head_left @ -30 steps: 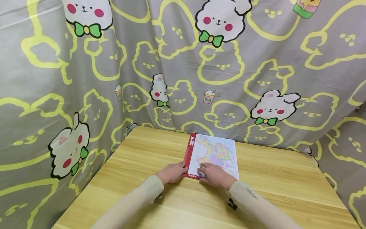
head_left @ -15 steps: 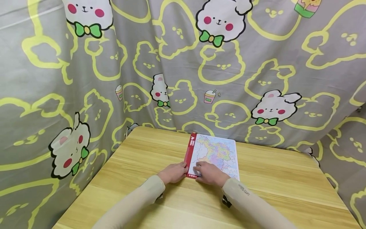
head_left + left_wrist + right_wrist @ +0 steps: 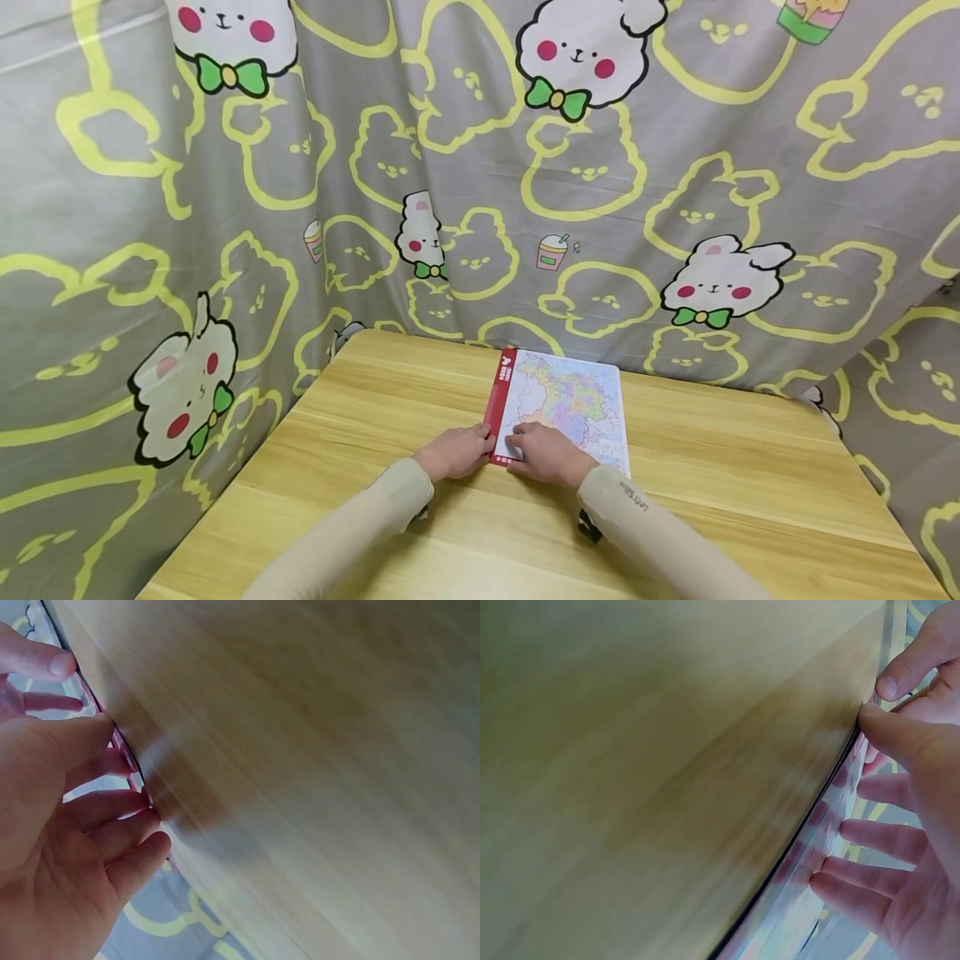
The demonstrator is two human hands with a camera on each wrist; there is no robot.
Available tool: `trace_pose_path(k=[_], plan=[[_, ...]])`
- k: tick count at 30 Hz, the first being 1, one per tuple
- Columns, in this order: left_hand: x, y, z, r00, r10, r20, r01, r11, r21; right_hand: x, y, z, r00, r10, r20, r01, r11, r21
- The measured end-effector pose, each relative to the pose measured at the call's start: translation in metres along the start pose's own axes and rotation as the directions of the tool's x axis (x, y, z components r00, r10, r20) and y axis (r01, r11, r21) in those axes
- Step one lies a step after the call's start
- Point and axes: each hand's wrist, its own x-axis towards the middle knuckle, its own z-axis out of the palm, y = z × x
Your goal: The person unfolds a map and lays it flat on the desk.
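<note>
A thin, glossy map sheet or board (image 3: 564, 396) with a red strip down its left side lies flat on the wooden table (image 3: 390, 400). My left hand (image 3: 453, 452) rests at its near left corner, fingertips against the red edge. My right hand (image 3: 551, 454) lies over the lower left of the map, hiding part of it. In the right wrist view, the thumb of my right hand (image 3: 922, 825) is at the board's near edge, and its spread fingers touch the glossy face. The left wrist view has my left hand (image 3: 67, 817) with thumb and fingers along the edge.
A grey curtain (image 3: 465, 167) printed with yellow outlines and white rabbit-like figures hangs behind the table and along both sides. The map's far edge lies close to the table's back edge. Wood surface extends left, right and in front of the map.
My right hand has slid a little to the left over the map, closer to my left hand. The left hand and the map have hardly moved.
</note>
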Motion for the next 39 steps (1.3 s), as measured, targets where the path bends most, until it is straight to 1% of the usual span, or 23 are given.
trace_pose_path(k=[5,11,17,26,29,34,39], plan=[[0.000,0.000,0.001,1.000,-0.004,-0.006,0.004,1.000,-0.002,0.000,0.002,0.002,1.000,-0.023,0.000,0.023,1.000,-0.013],[0.000,0.000,0.002,1.000,-0.013,0.013,0.013,1.000,-0.009,-0.004,0.004,-0.001,0.998,-0.060,-0.004,0.060,0.998,0.014],[0.000,-0.001,0.002,1.000,-0.009,0.005,0.009,1.000,-0.002,-0.007,0.004,-0.005,0.995,-0.096,-0.015,0.097,0.995,0.025],[0.001,-0.001,0.002,1.000,-0.013,0.003,0.013,1.000,-0.009,-0.012,0.005,-0.017,0.990,-0.119,-0.070,0.119,0.993,-0.002],[0.001,-0.001,0.002,1.000,-0.016,-0.002,0.016,1.000,-0.019,-0.013,0.006,-0.022,0.990,-0.119,-0.070,0.119,0.993,-0.008],[0.001,-0.001,0.001,1.000,-0.007,-0.017,0.007,1.000,-0.007,-0.017,0.006,-0.029,0.992,-0.110,-0.064,0.109,0.994,-0.004],[0.000,0.000,0.000,1.000,-0.003,-0.020,0.003,1.000,0.005,-0.020,0.006,-0.033,0.989,-0.119,-0.087,0.118,0.993,-0.014]])
